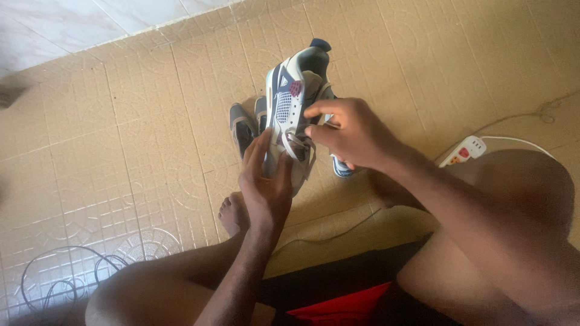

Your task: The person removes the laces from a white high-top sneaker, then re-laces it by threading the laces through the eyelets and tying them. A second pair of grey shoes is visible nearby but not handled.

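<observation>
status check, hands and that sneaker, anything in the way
Left hand cradling the sneaker from below. Right hand pinching at its laces. Grey sandals on floor right behind it.

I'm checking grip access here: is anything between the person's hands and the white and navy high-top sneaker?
Nothing visible is. The left hand is already on the toe end of the white and navy high-top sneaker, and the right hand has its fingers at the laces. The grey slippers lie on the floor behind it.
</observation>
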